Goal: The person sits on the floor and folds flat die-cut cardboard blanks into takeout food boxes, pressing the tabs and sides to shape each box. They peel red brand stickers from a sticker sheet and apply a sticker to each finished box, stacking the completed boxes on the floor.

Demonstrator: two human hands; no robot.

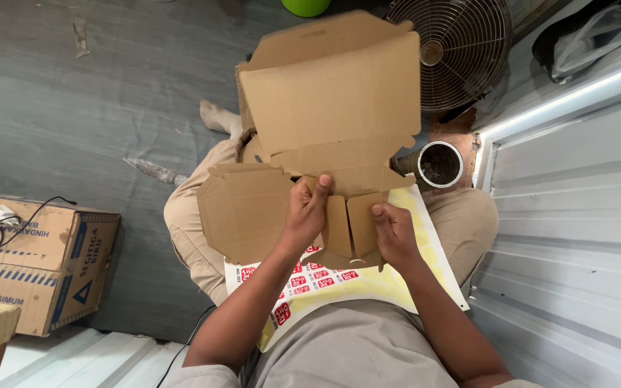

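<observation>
- A flat die-cut cardboard box blank (325, 108) rises up and away from both hands, propped over the lap so its flaps can fold.
- A yellow sticker sheet (368, 284) lies beneath the hands.
- The left hand (305, 214) pinches a small flap.
- The right hand (393, 233), just beside, grips another flap.

We see two bare arms with no long sleeves on them. Short grey sleeves show at about seven and five o'clock, at the bottom edge. The shirt is plain light grey. The trousers are tan, a sandy brown, and they cover both legs down past the knees. One foot shows at about eleven o'clock from the hands, and we cannot tell if it has a pale sock on. The left hand (307, 213) and the right hand (394, 233) wear no gloves, rings or watch.
</observation>
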